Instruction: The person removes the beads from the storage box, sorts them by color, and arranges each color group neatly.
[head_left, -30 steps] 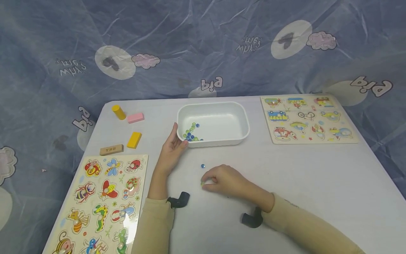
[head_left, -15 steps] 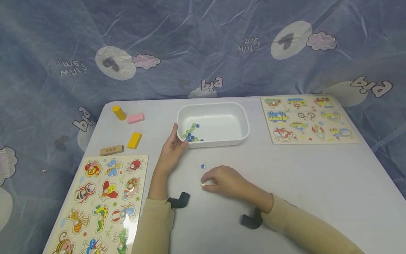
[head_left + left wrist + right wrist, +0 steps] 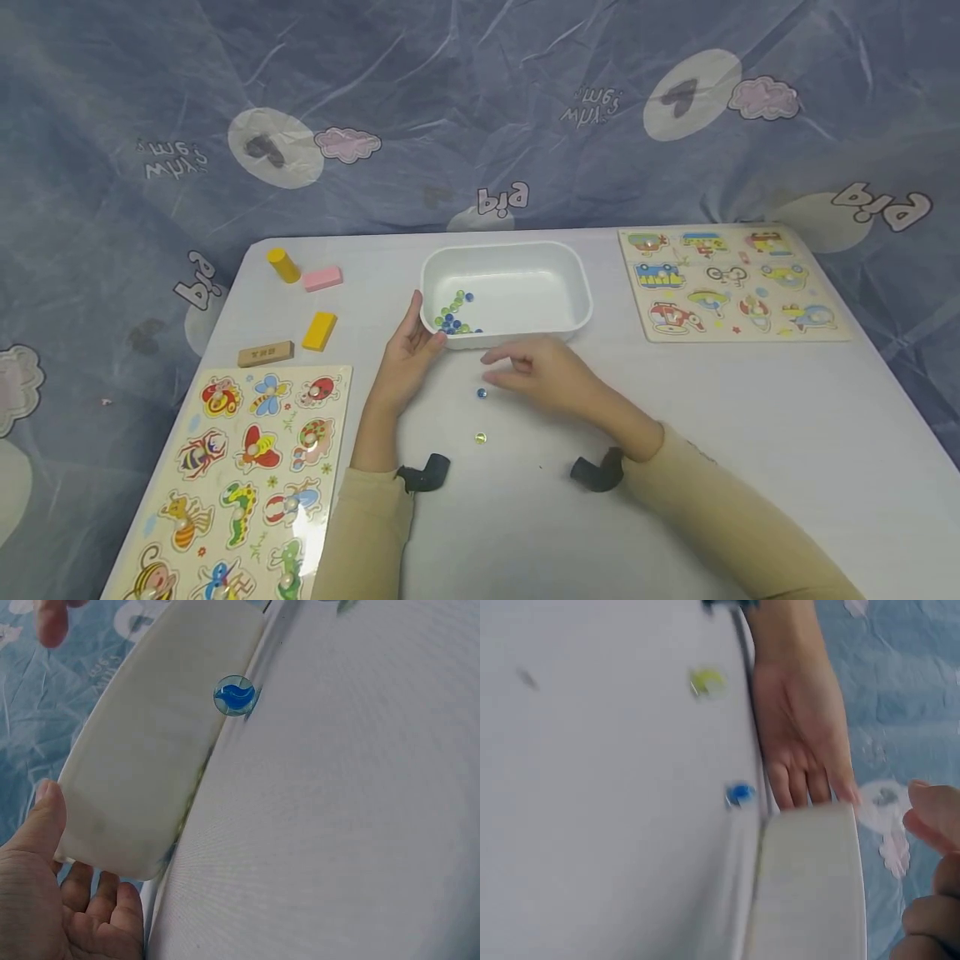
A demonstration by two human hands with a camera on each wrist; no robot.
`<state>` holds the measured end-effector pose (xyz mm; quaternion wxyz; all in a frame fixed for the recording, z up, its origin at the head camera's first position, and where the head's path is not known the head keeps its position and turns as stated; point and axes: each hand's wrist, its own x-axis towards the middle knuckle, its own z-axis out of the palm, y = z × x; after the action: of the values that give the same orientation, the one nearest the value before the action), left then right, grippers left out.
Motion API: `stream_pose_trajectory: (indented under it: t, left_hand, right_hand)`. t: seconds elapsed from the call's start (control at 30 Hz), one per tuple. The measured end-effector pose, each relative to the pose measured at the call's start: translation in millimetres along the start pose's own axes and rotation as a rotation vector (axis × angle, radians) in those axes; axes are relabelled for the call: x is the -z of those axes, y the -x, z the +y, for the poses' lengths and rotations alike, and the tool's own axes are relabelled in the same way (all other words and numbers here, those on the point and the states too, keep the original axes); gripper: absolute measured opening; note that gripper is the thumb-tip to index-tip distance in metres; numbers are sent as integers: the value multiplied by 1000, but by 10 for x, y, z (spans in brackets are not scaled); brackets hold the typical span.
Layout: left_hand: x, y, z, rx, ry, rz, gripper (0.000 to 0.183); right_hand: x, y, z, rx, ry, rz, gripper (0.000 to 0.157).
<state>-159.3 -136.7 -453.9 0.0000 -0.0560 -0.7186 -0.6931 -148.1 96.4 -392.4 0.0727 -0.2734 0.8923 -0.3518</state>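
My left hand (image 3: 401,371) holds the left front corner of a white rectangular tray (image 3: 525,304); in the left wrist view its thumb lies at the rim and its fingers curl against the tray's end. Several green and blue marbles (image 3: 449,320) lie inside, gathered at that corner. On the table in front of the tray are a blue-swirled marble (image 3: 482,393) and, nearer me, a yellow marble (image 3: 481,438). Just above and right of the blue one, close to the tray's front wall, is my right hand (image 3: 555,382), thumb and forefinger apart with nothing between them.
A wooden insect puzzle board (image 3: 258,475) lies at left, a vehicle puzzle board (image 3: 735,287) at back right. Back left are a yellow cylinder (image 3: 283,266), a pink block (image 3: 322,278), a yellow block (image 3: 319,331) and a wooden block (image 3: 266,354). A printed blue cloth hangs behind.
My right hand has let go of the yellow marble, which stays on the table, and has moved away toward the tray, near the blue marble. The left hand and tray have not moved.
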Motion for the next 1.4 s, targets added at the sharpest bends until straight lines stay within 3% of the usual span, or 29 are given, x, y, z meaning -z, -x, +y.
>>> stream_pose_trajectory:
  t: [0.13, 0.27, 0.4, 0.7, 0.97, 1.4]
  left_hand:
    - [-6, -6, -15, 0, 4, 5, 81]
    - [-6, -7, -10, 1, 6, -7, 81]
    - [-4, -9, 9, -8, 16, -29, 84]
    - [-3, -6, 31, 10, 28, -39, 85]
    - [2, 0, 30, 11, 36, -36, 84]
    - [12, 2, 44, 5, 26, -27, 84]
  right_hand:
    - [141, -260, 72, 4, -25, 79, 26]
    - [196, -523, 154, 8, 19, 113, 28]
    - [181, -754, 235, -21, 91, 88, 28]
    - [72, -1163, 388, -179, 177, -21, 30]
    - [-40, -1335, 464, -228, 240, -55, 29]
    - [-92, -1373, 448, -261, 281, -77, 26]
